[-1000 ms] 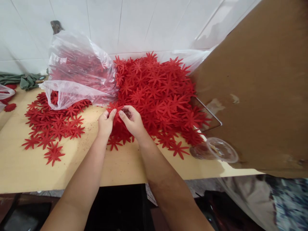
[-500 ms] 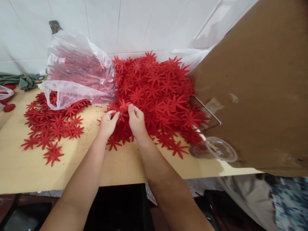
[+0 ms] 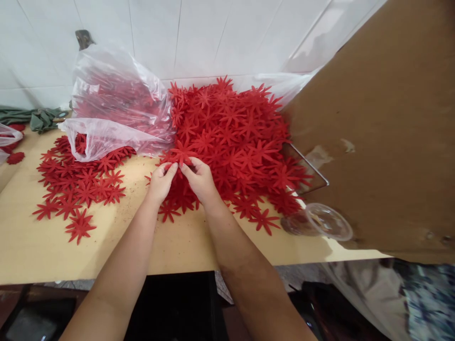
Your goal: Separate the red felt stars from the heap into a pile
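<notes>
1. Since half a second ago the two hands have drawn closer together at the near edge of the big pile, and the red flower cut-out (image 3: 182, 152) between their fingertips now sits flatter and a little lower.
2. Far left, a green cloth (image 3: 39, 118) lies at the back of the wooden table (image 3: 31, 251), beside a scrap of clear plastic.
3. A loose spread of red flowers (image 3: 76, 184) covers the table's left part, well apart from the hands.
4. Behind that spread a clear plastic bag (image 3: 113, 104) holds more red pieces; its open mouth sags onto the table.
5. The left hand (image 3: 159, 182) pinches the cut-out's left side, thumb and forefinger closed on it.
6. The right hand (image 3: 201, 180) grips the same cut-out from the right, fingers curled and closed on its petals.
7. The cut-out sits at the front edge of the large red flower pile (image 3: 234, 137), touching it.
8. Right of the pile, a clear plastic cup (image 3: 318, 221) lies on its side near the table edge.
9. A brown cardboard sheet (image 3: 384, 123) fills the right side, with a thin metal wire (image 3: 309, 166) at its foot.
</notes>
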`<state>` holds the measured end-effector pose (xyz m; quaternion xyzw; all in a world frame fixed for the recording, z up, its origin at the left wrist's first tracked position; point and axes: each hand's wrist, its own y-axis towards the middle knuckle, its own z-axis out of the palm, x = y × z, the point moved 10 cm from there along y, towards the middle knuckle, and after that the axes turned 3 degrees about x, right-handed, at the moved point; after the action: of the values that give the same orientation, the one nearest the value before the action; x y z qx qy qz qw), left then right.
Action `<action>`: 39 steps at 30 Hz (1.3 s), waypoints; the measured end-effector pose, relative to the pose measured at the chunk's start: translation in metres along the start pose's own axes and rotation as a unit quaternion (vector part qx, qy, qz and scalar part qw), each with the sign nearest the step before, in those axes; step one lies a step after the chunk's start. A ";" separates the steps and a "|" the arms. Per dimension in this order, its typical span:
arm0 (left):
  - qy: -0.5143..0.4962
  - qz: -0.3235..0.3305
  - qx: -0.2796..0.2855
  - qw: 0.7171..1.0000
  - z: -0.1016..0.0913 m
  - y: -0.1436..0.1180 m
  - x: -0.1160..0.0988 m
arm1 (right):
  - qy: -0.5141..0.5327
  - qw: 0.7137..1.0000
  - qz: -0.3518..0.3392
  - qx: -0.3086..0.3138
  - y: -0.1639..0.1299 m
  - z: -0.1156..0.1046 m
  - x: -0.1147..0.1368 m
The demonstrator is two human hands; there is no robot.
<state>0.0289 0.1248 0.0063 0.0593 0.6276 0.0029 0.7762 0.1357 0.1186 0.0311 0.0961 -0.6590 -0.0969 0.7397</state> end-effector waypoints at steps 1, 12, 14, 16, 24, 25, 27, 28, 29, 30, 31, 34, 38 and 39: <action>-0.004 0.006 0.010 1.000 0.003 0.000 -0.002 | 0.001 1.000 -0.006 -0.011 0.000 -0.003 0.001; 0.069 0.002 -0.041 0.997 -0.013 0.002 0.002 | 0.010 1.000 0.020 0.018 -0.001 0.009 -0.007; 0.100 -0.012 -0.061 0.993 -0.019 0.002 0.006 | 0.021 0.999 0.031 0.036 -0.002 0.012 -0.008; 0.100 -0.019 -0.067 0.993 -0.021 0.002 0.009 | 0.029 0.998 0.037 0.048 -0.002 0.014 -0.009; 0.046 0.026 -0.056 0.997 -0.011 0.001 -0.003 | -0.012 1.000 -0.004 0.013 0.001 0.002 -0.005; 0.049 0.036 -0.059 0.996 -0.010 -0.001 -0.006 | -0.013 1.000 -0.007 0.005 0.001 0.000 -0.004; 0.048 0.051 -0.063 0.996 -0.009 -0.002 -0.011 | -0.023 1.000 -0.007 -0.016 0.001 -0.004 -0.003; 0.048 0.054 -0.062 0.995 -0.008 -0.003 -0.013 | -0.029 0.999 -0.005 -0.027 0.001 -0.006 -0.003; 0.051 0.054 -0.058 0.996 -0.007 -0.003 -0.014 | -0.034 0.999 -0.004 -0.034 0.000 -0.007 -0.002; 0.059 0.052 -0.053 0.996 -0.007 -0.004 -0.014 | -0.039 0.998 -0.003 -0.039 0.000 -0.007 -0.002; 0.073 0.047 -0.047 0.995 -0.006 -0.004 -0.014 | -0.043 0.998 -0.003 -0.042 -0.001 -0.008 -0.001; 0.128 0.037 -0.051 0.990 -0.007 -0.006 -0.015 | -0.060 0.996 -0.007 -0.062 -0.002 -0.011 0.003; 0.109 0.031 -0.055 0.992 -0.008 -0.005 -0.014 | -0.012 0.998 0.008 -0.059 -0.002 -0.009 0.001; 0.089 0.031 -0.054 0.994 -0.008 -0.004 -0.012 | 0.008 0.999 0.013 -0.044 -0.001 -0.006 -0.001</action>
<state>0.0178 0.1203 0.0160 0.0356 0.6908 0.0661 0.7191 0.1412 0.1177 0.0289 0.0559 -0.6495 -0.1155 0.7494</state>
